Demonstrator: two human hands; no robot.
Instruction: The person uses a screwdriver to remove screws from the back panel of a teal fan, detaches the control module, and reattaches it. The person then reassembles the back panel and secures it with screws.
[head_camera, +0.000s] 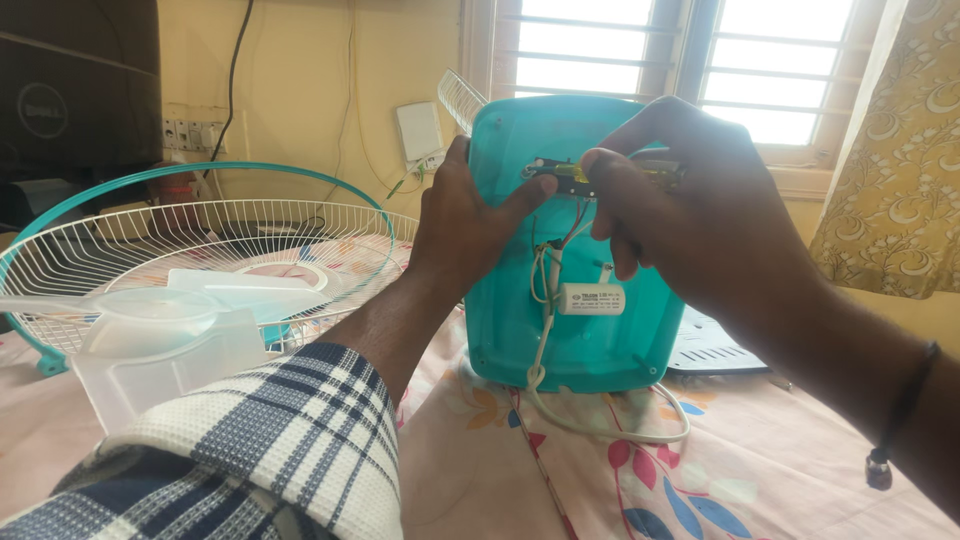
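1. Furthest left of the fingers, a white wire fan guard (200, 240) with a teal rim lies flat on the floral cloth (760, 460), well apart from both hands.
2. A clear plastic fan blade (160, 325) rests on that guard, below and left of the left fingers.
3. A checked towel (260, 450) lies over the near forearm, below the left hand.
4. The left hand (462, 225) grips the left edge of the upright teal fan base (590, 340). Its thumb stretches rightward across the teal surface and presses beside a small switch part (560, 175); the other fingers curl behind the edge and are hidden.
5. The fan base stands tilted up on the cloth, between the two hands, its open back towards the camera.
6. Just below the fingers, thin wires (560, 235) run down to a white capacitor (590, 298), and a white cord (610, 425) loops onto the cloth.
7. The right hand (700, 210) covers the base's upper right. Its fingers are bent together and pinch the switch part, fingertips meeting the left thumb's tip.
8. Right of the fingers hangs a yellow patterned curtain (895, 180).
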